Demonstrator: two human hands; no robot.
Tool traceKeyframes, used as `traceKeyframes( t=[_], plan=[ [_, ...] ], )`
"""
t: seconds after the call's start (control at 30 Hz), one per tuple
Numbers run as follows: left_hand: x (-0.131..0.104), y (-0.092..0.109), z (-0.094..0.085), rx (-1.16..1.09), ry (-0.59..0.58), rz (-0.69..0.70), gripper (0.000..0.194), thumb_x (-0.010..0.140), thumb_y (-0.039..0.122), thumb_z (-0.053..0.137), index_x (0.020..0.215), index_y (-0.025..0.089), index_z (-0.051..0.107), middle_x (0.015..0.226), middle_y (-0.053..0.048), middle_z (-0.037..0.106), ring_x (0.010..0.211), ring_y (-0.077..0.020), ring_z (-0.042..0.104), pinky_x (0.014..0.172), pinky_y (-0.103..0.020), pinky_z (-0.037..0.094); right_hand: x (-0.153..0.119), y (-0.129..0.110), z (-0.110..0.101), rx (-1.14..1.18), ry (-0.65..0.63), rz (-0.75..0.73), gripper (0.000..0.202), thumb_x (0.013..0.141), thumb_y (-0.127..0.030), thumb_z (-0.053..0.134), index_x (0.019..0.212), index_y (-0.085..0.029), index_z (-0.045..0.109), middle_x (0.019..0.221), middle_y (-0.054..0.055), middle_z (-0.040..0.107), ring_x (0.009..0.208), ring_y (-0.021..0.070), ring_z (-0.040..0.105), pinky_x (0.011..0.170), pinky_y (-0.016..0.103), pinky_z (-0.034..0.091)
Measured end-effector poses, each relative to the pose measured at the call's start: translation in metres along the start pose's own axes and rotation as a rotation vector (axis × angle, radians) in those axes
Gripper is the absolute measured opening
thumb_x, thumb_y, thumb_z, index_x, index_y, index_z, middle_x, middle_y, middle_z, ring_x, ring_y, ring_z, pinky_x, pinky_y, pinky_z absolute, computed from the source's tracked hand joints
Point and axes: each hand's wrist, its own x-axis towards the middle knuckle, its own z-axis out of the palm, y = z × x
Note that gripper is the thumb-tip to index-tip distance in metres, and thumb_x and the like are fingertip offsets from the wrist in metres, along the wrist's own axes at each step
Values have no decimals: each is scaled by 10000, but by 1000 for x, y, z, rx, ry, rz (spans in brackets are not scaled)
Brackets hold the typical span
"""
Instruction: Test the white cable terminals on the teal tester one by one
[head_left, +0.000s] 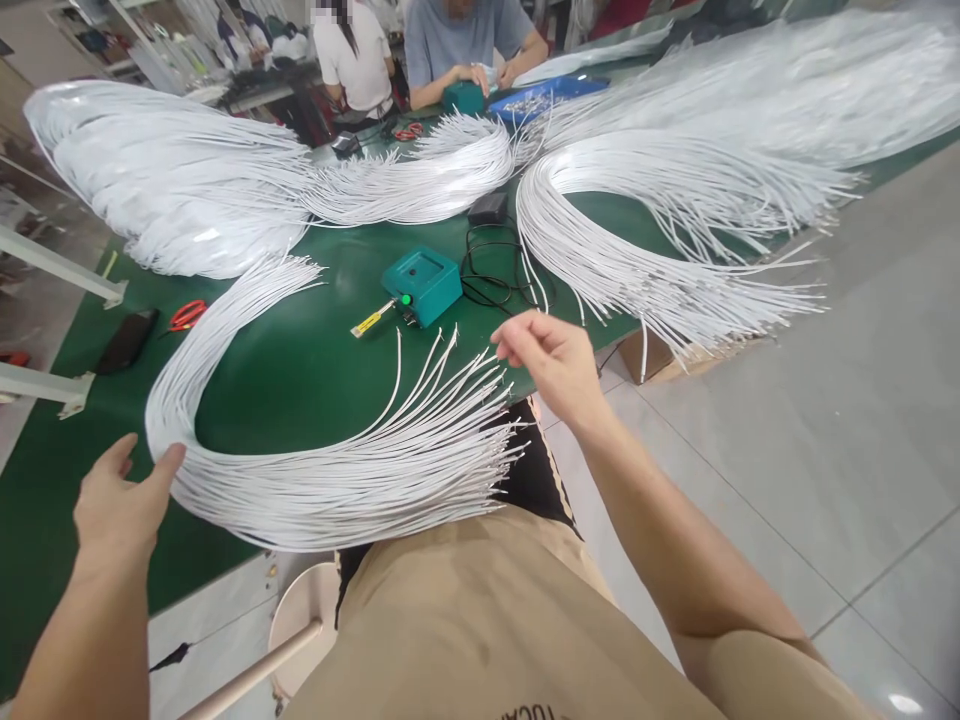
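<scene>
A curved bundle of white cables point(322, 495) lies on the green table, its stripped-looking ends fanned out toward my body. My left hand point(129, 495) is at the bundle's left bend, thumb and fingers spread, the thumb at its edge. Near the upper cable ends is my right hand point(551, 360), its fingers pinched together; whether a cable end is between them is too small to tell. Beyond the bundle sits a teal device point(424, 287) with a green button and a yellow-labelled piece at its front.
More white cables lie at the back left point(187, 180) and right point(660, 230). Red scissors point(187, 316) and a black phone-like object point(128, 342) are at the left. Across the green table point(255, 400), a person works beside a blue tray point(551, 98). A round stool point(304, 610) stands below.
</scene>
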Motion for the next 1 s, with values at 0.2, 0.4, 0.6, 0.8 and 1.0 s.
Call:
traceKeyframes(
  t=[0.2,0.4,0.6,0.8,1.0],
  plan=[
    [-49,134,17,-382,-301,175,463,775,452,639,1200,269,626,1218,-9,666,1089,-229,635,1032,-454,462,-30,22,-5,-481,-30,118,203,883,-265,497,785,-196,661,822,20,671,718,136,554,660,260,382],
    [-102,223,53,-413,-543,718,276,868,335,516,1054,220,683,1160,-61,678,1027,-195,633,903,-326,525,-33,51,-3,-661,-158,227,197,854,-332,537,768,-206,661,780,25,645,707,152,546,633,268,361],
    [-108,247,71,-413,-569,801,304,904,291,454,1133,208,636,1113,-71,678,906,-162,638,791,-283,524,-32,49,-1,-506,-137,253,133,793,-295,595,704,-207,641,739,-2,650,683,136,546,650,262,379],
    [-104,246,92,-427,-729,703,449,804,293,611,1241,197,573,989,-58,705,869,-176,642,856,-347,506,-28,36,-3,-428,-97,182,127,780,-298,608,702,-204,643,772,7,652,695,141,549,684,277,393],
    [-99,249,78,-553,-688,676,252,824,253,582,1046,196,684,911,-53,682,823,-157,626,798,-299,510,-17,14,-4,-272,-81,148,148,769,-344,638,729,-203,659,767,14,663,694,156,565,678,304,416]
  ],
)
